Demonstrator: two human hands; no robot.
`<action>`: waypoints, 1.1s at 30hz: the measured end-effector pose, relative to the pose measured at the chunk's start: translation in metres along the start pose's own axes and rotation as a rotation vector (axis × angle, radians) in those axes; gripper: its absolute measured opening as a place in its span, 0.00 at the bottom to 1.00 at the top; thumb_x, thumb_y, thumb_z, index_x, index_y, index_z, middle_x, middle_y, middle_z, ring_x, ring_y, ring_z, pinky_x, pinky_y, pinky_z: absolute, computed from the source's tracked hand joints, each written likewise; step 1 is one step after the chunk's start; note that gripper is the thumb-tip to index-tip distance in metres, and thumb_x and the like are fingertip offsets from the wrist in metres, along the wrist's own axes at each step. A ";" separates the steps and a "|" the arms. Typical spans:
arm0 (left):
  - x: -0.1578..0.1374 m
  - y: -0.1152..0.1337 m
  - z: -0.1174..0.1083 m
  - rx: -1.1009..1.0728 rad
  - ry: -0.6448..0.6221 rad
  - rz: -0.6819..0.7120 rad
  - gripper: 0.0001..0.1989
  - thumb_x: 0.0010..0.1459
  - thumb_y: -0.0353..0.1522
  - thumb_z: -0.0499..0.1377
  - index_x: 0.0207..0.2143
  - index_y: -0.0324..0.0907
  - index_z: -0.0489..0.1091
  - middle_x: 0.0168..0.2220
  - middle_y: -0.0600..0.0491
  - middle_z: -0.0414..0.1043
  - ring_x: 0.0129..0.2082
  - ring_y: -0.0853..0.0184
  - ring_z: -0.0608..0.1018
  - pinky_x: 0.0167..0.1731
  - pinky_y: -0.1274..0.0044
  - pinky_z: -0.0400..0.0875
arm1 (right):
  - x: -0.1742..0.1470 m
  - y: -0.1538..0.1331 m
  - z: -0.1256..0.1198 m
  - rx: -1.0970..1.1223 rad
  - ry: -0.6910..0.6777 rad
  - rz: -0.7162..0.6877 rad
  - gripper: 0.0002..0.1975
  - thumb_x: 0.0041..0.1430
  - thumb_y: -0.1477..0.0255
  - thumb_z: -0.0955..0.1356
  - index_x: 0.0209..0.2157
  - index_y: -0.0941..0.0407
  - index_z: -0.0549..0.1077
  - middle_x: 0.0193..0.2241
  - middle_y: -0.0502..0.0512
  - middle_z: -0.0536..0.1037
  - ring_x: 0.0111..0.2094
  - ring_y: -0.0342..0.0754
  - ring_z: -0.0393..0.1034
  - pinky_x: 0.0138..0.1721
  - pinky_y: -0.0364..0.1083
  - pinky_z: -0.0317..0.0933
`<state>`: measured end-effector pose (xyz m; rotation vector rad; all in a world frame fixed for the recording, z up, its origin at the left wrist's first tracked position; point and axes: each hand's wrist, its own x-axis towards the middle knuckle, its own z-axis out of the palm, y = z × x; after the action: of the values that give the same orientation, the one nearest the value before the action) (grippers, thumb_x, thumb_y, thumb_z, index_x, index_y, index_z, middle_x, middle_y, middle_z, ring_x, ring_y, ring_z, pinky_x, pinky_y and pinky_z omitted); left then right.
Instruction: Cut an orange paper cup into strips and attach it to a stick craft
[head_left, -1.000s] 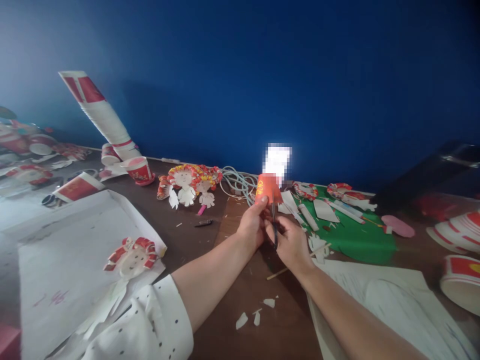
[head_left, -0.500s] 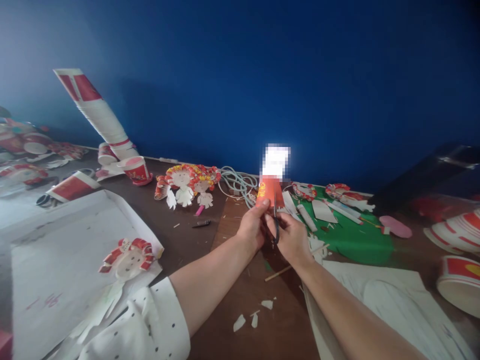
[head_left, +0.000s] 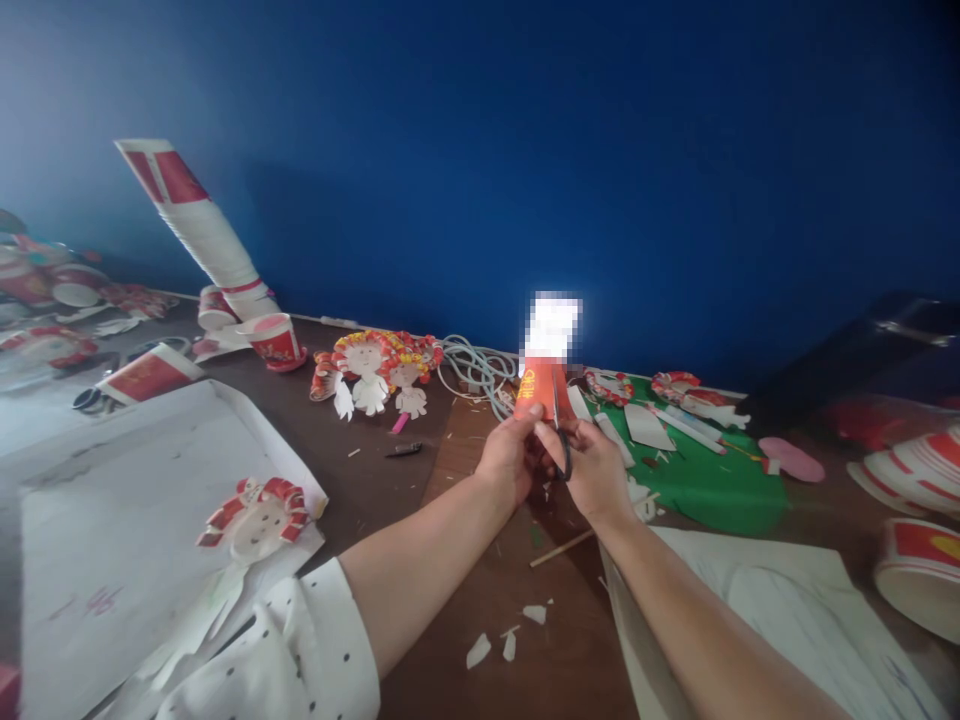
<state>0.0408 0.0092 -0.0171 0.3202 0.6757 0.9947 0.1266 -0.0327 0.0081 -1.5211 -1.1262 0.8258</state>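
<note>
My left hand (head_left: 513,456) is closed on an orange paper cup (head_left: 541,382) with yellow lettering, its thumb pressed near the lower edge. The part above the orange is a pixelated white patch, so its form is hidden. My right hand (head_left: 600,474) grips dark-handled scissors (head_left: 565,458), whose blades point up across the right part of the orange paper. Both hands are close together above the brown table (head_left: 551,655). How deep the blades cut cannot be made out.
Paper dolls with red and yellow curls (head_left: 367,370) stand left of a coiled cable (head_left: 480,362). A curly-haired paper face (head_left: 255,520) lies on a white box lid (head_left: 112,530). Stacked paper cups (head_left: 202,240) lean at the back left. Green paper (head_left: 720,480) lies right.
My right hand and the scissors have shifted slightly right and tilted against the orange cup. My left hand keeps its hold in nearly the same place.
</note>
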 end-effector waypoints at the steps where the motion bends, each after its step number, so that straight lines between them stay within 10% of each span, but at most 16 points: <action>1: 0.000 0.000 0.000 0.005 0.003 0.000 0.13 0.46 0.38 0.64 0.26 0.40 0.64 0.16 0.57 0.65 0.12 0.72 0.65 0.14 0.78 0.56 | 0.000 -0.002 0.000 -0.003 0.001 0.003 0.22 0.42 0.53 0.73 0.30 0.57 0.74 0.18 0.51 0.74 0.19 0.45 0.65 0.19 0.42 0.59; 33: 0.006 -0.003 -0.003 -0.073 -0.024 0.122 0.08 0.48 0.29 0.65 0.24 0.36 0.68 0.21 0.56 0.66 0.20 0.77 0.68 0.23 0.83 0.65 | 0.007 0.008 -0.003 0.233 -0.020 0.015 0.17 0.47 0.59 0.72 0.18 0.57 0.71 0.13 0.48 0.67 0.15 0.40 0.59 0.18 0.41 0.52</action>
<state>0.0434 0.0127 -0.0234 0.3112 0.6021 1.1280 0.1335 -0.0274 0.0010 -1.3318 -0.9965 0.9501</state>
